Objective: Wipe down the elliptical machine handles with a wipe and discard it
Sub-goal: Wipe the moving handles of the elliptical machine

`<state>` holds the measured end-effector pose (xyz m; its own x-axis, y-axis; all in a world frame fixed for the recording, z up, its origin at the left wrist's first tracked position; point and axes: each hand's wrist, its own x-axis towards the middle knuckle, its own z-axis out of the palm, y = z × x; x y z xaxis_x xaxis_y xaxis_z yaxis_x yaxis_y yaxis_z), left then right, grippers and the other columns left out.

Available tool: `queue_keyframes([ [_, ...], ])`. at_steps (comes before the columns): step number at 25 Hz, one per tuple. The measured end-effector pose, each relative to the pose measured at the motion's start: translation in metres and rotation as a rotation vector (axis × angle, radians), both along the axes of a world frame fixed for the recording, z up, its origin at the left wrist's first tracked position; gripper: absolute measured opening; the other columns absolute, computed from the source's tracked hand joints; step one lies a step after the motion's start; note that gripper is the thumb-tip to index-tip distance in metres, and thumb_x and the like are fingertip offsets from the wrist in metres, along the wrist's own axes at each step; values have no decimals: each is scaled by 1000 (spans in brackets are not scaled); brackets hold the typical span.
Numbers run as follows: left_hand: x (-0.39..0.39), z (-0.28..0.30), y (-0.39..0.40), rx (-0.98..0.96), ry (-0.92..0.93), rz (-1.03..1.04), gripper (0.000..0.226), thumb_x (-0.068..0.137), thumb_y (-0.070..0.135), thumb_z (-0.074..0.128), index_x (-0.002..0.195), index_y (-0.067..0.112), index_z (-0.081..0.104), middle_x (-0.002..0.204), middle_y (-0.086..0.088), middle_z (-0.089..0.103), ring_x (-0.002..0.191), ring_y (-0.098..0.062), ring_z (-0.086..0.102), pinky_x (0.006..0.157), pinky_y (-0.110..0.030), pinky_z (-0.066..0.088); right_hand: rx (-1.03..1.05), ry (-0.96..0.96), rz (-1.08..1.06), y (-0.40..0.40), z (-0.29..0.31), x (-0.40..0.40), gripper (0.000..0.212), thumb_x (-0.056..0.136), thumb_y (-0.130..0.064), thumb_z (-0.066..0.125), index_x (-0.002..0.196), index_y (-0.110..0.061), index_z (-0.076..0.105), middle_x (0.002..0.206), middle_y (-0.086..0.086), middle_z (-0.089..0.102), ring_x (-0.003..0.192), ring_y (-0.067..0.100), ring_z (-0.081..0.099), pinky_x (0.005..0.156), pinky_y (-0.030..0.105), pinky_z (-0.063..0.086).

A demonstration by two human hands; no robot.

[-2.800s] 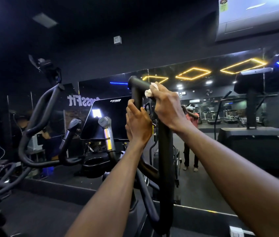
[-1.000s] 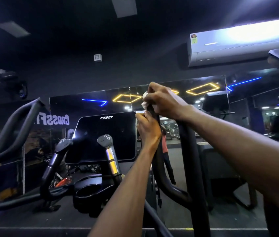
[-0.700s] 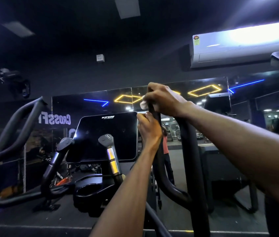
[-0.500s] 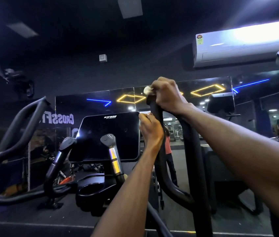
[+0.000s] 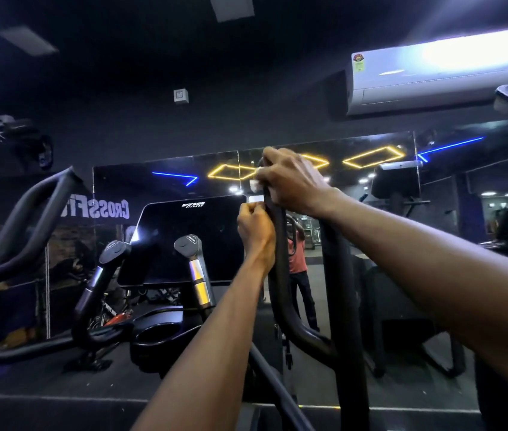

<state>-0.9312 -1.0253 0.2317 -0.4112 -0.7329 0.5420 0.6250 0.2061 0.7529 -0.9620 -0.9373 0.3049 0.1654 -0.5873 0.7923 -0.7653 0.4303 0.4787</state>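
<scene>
R hand (image 5: 290, 181) is clamped round the top of the elliptical's right moving handle (image 5: 279, 275), w/ the white wipe (image 5: 257, 186) pressed under its fingers, prob. to scrub the grip end. L hand (image 5: 256, 228) curls round the same bar just below, likely steadying it.

A dim gym: elliptical machine (image 5: 165, 331), wall mirror (image 5: 333, 157) with reversed "CROSSFIT" lettering (image 5: 99, 209).

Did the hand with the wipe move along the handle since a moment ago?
No: the right hand still grips the handle top above the left hand.
</scene>
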Motion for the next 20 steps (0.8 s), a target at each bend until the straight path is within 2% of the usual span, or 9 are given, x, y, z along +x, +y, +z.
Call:
queue_keyframes([
  [1, 0, -2, -4, 38, 1, -75, 18, 93, 12, 44, 94, 4, 61, 81, -10, 62, 67, -17, 57, 50, -20, 46, 80, 35, -25, -1, -5, 2, 10, 86, -16, 63, 90, -13, 72, 101, 9, 54, 85, 28, 60, 57, 38, 51],
  [3, 2, -9, -14, 97, -7, -208, 28, 92, 17, 44, 104, -1, 62, 84, -14, 65, 63, -18, 60, 45, -22, 46, 206, 67, -74, 2, -11, 6, 10, 87, -14, 64, 94, -12, 71, 108, 8, 53, 87, 26, 62, 58, 34, 47],
  [6, 6, -14, -23, 132, -20, -271, 29, 100, 27, 41, 101, 5, 59, 69, -5, 64, 46, -10, 54, 39, -18, 38, 130, 8, -96, 5, -16, 9, 11, 86, -10, 64, 96, -11, 70, 108, 10, 52, 79, 30, 64, 56, 35, 48],
  [9, 14, -11, -22, 74, -49, -268, 31, 102, 34, 38, 98, 10, 57, 73, -6, 64, 48, -12, 58, 42, -19, 42, 229, 58, -174, 8, -21, 12, 12, 86, -15, 63, 98, -14, 65, 105, 7, 50, 75, 30, 64, 59, 44, 53],
  [12, 21, -9, -20, 44, -57, -273, 32, 103, 35, 37, 95, 10, 56, 71, -5, 61, 43, -7, 56, 39, -17, 41, 190, 38, -184, 14, -23, 12, 18, 89, -20, 60, 106, -19, 63, 102, 3, 57, 76, 28, 65, 59, 41, 53],
  [15, 22, -9, -22, 31, -56, -299, 36, 103, 38, 36, 93, 10, 58, 74, -5, 62, 53, -12, 61, 41, -21, 46, 317, 69, -194, 9, -36, 12, 22, 89, -24, 61, 111, -19, 63, 98, -1, 58, 73, 19, 62, 57, 32, 46],
  [18, 25, -13, -23, 4, -94, -323, 41, 103, 42, 34, 93, 11, 60, 78, -7, 66, 58, -17, 64, 43, -23, 48, 156, -51, -135, 12, -38, 9, 14, 90, -23, 59, 101, -17, 65, 90, -2, 57, 73, 21, 64, 57, 30, 42],
  [20, 28, -17, -22, -2, -99, -326, 43, 104, 41, 33, 92, 10, 60, 80, -8, 67, 67, -20, 65, 51, -28, 52, 208, -56, -98, 14, -44, 9, 13, 91, -23, 59, 100, -17, 65, 86, -3, 54, 70, 20, 62, 57, 29, 44],
])
